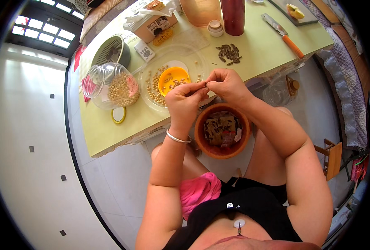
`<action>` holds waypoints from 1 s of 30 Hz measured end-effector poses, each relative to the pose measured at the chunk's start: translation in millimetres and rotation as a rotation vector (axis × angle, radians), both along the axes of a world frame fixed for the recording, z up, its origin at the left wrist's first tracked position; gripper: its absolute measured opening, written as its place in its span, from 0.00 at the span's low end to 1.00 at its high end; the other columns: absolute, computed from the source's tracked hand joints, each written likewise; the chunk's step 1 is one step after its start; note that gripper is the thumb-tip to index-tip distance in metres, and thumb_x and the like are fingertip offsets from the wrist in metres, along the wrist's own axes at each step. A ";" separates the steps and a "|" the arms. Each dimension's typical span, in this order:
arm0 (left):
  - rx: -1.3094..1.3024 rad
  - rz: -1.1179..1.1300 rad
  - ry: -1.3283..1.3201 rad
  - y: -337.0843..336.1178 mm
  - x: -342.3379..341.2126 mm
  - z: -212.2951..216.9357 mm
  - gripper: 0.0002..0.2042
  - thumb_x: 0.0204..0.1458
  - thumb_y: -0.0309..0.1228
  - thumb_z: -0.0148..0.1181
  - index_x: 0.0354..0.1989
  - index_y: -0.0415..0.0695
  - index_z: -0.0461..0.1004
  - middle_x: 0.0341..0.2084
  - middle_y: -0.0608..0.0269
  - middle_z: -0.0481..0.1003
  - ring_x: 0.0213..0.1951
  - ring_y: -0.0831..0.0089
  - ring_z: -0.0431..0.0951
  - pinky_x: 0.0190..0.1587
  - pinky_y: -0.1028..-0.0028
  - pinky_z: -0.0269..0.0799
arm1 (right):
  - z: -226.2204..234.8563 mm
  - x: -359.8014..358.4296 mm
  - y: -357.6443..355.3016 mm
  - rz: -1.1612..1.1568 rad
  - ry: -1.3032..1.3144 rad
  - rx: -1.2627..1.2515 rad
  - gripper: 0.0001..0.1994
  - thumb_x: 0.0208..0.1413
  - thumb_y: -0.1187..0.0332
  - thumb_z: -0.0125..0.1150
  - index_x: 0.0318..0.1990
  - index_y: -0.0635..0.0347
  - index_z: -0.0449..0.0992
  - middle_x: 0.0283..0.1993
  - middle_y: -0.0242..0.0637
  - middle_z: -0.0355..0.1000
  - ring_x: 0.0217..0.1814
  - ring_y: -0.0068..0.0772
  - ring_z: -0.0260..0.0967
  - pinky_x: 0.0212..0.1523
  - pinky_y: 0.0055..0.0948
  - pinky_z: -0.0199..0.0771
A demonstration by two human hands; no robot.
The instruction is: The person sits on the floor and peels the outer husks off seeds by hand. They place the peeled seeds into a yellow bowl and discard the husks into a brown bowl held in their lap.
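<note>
Head view, steeply down, near table (pixel 110 129)

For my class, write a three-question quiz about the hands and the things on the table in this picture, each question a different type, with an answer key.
1. True or false: the left hand and the right hand meet at the fingers, pinching one small item between them.
2. Which thing lies directly under the hands? A: round brown clay bowl of scraps; B: orange-handled knife; C: tipped clear glass jar of pale beans.
3. Fill in: inside the clear plastic tray sits a small round ____ dish.

Key: 1 true; 2 A; 3 yellow.
</note>
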State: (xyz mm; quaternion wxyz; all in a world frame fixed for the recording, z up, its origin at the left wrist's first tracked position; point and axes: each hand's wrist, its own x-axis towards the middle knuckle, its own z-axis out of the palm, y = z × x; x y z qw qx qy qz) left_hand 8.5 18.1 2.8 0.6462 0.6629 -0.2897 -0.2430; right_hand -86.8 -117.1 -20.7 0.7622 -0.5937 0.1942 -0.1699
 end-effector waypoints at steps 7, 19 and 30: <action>-0.002 0.000 0.177 1.3 3.5 2.2 0.07 0.50 0.19 0.66 0.38 0.32 0.81 0.29 0.57 0.81 0.28 0.73 0.82 0.33 0.78 0.80 | 3.6 -1.6 0.5 -0.001 -0.001 0.068 0.02 0.51 0.74 0.61 0.29 0.62 0.76 0.25 0.23 0.68 0.25 0.11 0.58 0.24 0.17 0.58; -0.111 -0.021 0.300 3.5 15.7 -10.2 0.09 0.54 0.20 0.63 0.43 0.33 0.78 0.32 0.57 0.80 0.28 0.74 0.80 0.33 0.73 0.82 | 5.9 -6.2 -1.4 0.063 -0.020 -0.117 0.03 0.50 0.72 0.61 0.30 0.61 0.77 0.22 0.23 0.68 0.25 0.13 0.61 0.27 0.19 0.61; -0.087 -0.136 0.412 10.0 20.6 -4.3 0.11 0.53 0.19 0.63 0.45 0.33 0.75 0.31 0.55 0.80 0.27 0.74 0.80 0.32 0.73 0.83 | 6.7 -10.2 -7.3 0.192 0.003 0.019 0.06 0.52 0.70 0.65 0.36 0.62 0.79 0.29 0.26 0.73 0.28 0.15 0.64 0.30 0.19 0.63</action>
